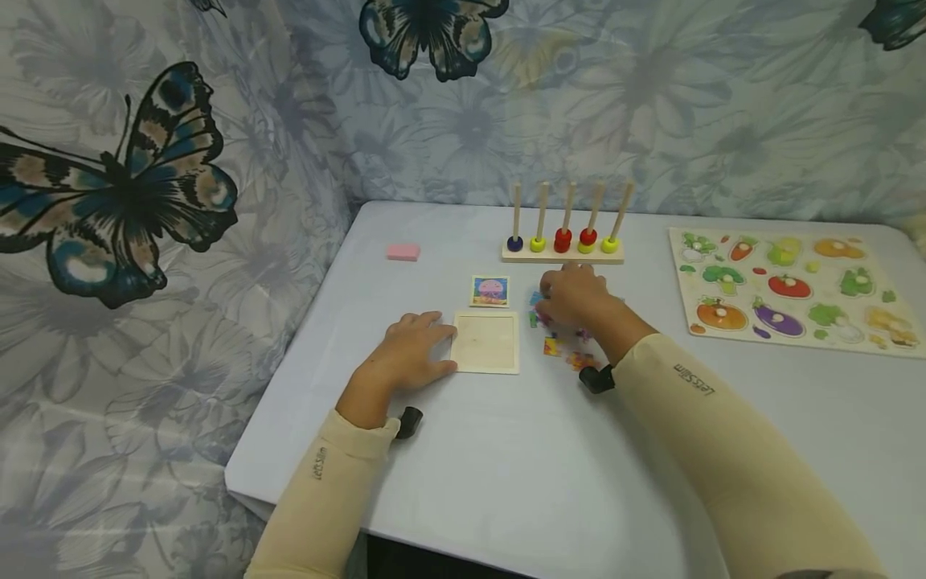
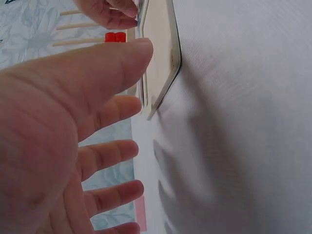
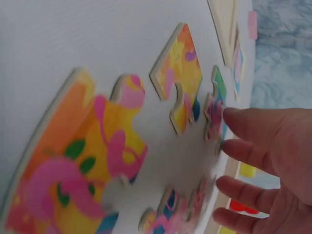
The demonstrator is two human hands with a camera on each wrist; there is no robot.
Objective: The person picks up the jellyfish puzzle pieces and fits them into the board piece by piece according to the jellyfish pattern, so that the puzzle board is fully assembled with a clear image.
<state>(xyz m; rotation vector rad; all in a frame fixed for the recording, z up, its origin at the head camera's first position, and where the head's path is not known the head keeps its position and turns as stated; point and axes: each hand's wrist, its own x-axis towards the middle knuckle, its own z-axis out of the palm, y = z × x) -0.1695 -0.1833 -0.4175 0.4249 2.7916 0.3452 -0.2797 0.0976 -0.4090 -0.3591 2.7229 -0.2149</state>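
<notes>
My left hand (image 1: 408,354) lies at the left side of a square wooden puzzle tray (image 1: 486,342), fingers spread and thumb by its lower corner. In the left wrist view the thumb and straight fingers stand beside the tray's edge. Loose jigsaw pieces (image 1: 552,346) lie right of the tray. Over the farther pieces is my right hand (image 1: 579,297), partly covering them. In the right wrist view its thumb reaches a green and pink piece (image 3: 214,109), fingers extended and not curled round it. An orange-yellow piece (image 3: 183,63) lies nearer the camera.
A small picture card (image 1: 490,291) sits just beyond the tray. Behind it stands a wooden peg rack (image 1: 563,256) with coloured beads. A pink block (image 1: 403,252) is at the back left, a vegetable puzzle board (image 1: 788,269) at the right. Patterned cloth hangs behind the table.
</notes>
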